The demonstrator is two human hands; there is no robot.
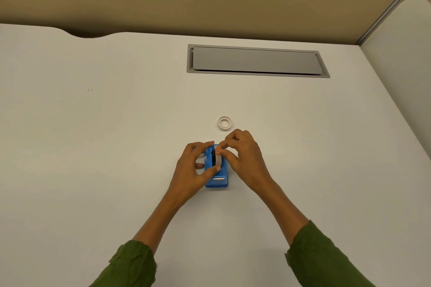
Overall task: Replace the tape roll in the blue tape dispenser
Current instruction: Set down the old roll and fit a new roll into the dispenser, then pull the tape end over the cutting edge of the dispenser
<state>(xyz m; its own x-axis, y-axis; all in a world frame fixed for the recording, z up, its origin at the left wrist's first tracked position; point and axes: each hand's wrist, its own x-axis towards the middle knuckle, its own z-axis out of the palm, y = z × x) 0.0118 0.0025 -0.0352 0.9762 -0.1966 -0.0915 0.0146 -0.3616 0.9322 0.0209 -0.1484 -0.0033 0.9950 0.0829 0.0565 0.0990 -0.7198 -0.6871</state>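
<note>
A small blue plastic tape dispenser (216,177) was noted on the white desk (116,147), well short of the grey rectangular cable hatch (256,62) set into the desk's far part. Its long axis ran toward and away from the person — the metal cutter blade (218,178) at the near end, the wheel bay at the far end.

A roll with a pale band of tape on a black hub (216,158) was seen standing on edge in the bay, in line with that axis. The left hand (193,165) was closed around the dispenser's left side, thumb tip laid against the roll's near edge. The right hand (242,154) was pinched, thumb and forefinger together, on the top of the roll.

A second, whitish tape ring (225,123) lay flat just beyond the dispenser, untouched. Which ring was the spent one could not be told — so whether the roll was being lifted out or seated was left open. Judged roughly midway: one roll in the bay, tape not yet drawn to the blade.
</note>
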